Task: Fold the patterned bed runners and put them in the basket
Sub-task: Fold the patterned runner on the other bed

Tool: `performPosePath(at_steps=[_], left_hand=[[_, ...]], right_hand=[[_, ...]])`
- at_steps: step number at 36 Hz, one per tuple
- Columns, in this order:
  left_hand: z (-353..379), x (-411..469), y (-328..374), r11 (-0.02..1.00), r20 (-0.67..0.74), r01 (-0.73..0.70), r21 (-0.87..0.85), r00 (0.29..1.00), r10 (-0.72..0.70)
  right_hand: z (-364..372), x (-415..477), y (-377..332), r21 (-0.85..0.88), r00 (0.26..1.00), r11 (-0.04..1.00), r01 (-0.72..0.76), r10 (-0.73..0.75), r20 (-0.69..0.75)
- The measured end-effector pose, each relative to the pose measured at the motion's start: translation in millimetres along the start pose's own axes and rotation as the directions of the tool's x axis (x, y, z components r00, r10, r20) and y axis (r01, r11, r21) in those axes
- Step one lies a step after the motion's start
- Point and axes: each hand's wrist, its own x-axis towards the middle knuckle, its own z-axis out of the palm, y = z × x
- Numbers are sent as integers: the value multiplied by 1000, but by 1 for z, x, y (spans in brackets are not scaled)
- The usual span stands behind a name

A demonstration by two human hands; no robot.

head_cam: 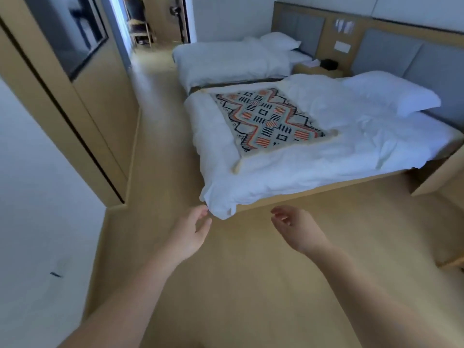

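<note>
Pale wood floor (238, 285) spreads from 6 o'clock to the centre. At 2 o'clock stands a white-covered bed (351, 156) with a white pillow (391, 96). A second white bed (226, 61) lies at 12 o'clock, with a low wooden nightstand (317, 70) between them. Grey padded headboard panels (391, 54) line the wall at 1 o'clock. A white wall (37, 197) fills 9 o'clock, with a wood-panelled unit (100, 109) at 10 and an open doorway (150, 23) at 11.

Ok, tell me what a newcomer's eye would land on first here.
The patterned bed runner stands out first: orange, black and grey diamonds spread flat on the white near bed. Next, the left hand and right hand, both held out empty with relaxed fingers, low in the picture before that bed's corner. The all-white far bed stands behind.
</note>
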Motion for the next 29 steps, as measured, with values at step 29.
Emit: performPosePath(at_steps=[29], left_hand=[[-110, 303, -121, 973, -6, 148, 178, 989, -149]], right_hand=[[142, 364, -73, 22, 966, 1000, -21, 15, 256]])
